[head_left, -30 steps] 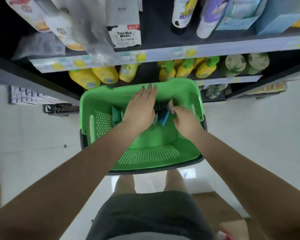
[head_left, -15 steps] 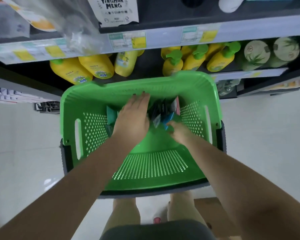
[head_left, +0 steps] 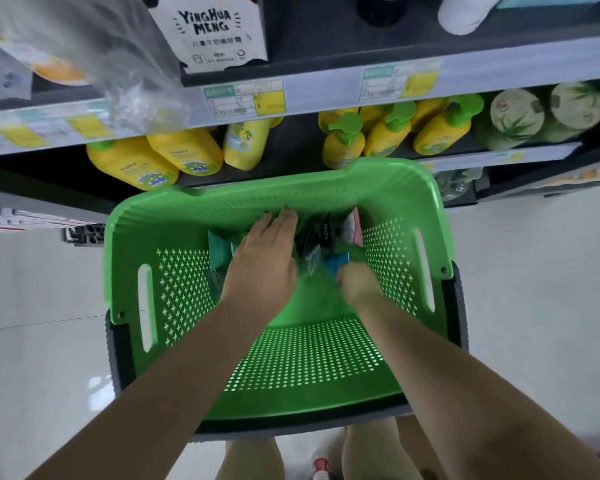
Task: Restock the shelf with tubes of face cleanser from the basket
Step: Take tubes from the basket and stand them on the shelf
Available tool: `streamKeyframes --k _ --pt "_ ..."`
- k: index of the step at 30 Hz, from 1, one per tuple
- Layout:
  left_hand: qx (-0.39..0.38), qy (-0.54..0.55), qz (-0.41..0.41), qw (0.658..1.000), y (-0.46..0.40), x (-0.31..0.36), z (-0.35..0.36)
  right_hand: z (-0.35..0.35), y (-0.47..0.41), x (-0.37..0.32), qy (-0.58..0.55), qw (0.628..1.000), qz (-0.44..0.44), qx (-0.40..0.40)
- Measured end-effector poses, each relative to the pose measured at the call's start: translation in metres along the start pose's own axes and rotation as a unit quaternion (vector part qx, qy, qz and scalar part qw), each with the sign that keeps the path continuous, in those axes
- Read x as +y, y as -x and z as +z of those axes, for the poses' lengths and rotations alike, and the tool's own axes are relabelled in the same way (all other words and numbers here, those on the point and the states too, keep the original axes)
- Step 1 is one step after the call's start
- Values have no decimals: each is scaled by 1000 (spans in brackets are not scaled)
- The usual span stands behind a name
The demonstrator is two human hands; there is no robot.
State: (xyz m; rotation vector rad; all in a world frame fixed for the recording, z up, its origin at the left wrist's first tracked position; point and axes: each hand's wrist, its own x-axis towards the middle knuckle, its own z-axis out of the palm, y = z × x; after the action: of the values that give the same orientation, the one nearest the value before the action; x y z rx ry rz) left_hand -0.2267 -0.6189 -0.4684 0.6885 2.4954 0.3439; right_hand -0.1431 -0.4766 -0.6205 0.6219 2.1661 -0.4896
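Hidden: the fingers of the right hand [head_left: 357, 284] are curled down out of sight among the tubes [head_left: 321, 233], next to a blue one [head_left: 336, 265]; I cannot tell whether they grip anything. The tubes are a dark, blurred cluster at the far end of the green basket [head_left: 430, 216], with a teal one [head_left: 219, 249] to the left, partly covered by the left hand [head_left: 262, 261]. Labels unreadable. What lies under the left palm is not visible.

Left hand: fingers straight and together, laid flat over the tubes, fingertips near the basket's far wall.

Edges: the basket's far rim sits just beside the lower shelf [head_left: 291, 147], below a row of yellow bottles [head_left: 184, 155]. The near half of the basket floor is bare green plastic. A gap between the bottle groups on that shelf shows dark board.

Change: compared with half a second ago the basket fills more of the view, and the right hand is deeper among the tubes; the left hand is flat as before.
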Motion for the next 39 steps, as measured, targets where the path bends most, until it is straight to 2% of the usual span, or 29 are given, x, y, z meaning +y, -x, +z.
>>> streamKeyframes --k 9,19,25,30,39 --pt "18 8 17 1000 10 9 -25 -41 47 17 20 999 -29 10" --pt "27 6 72 997 34 35 -79 -153 143 -4 18 979 -197 58" --pt "3 28 140 990 47 47 -122 -239 215 -39 16 943 -293 158" --pt "69 100 169 978 60 55 -166 -300 275 -67 -7 908 -352 227" --pt "175 182 185 950 99 71 -252 -380 372 -107 -73 860 -428 268"
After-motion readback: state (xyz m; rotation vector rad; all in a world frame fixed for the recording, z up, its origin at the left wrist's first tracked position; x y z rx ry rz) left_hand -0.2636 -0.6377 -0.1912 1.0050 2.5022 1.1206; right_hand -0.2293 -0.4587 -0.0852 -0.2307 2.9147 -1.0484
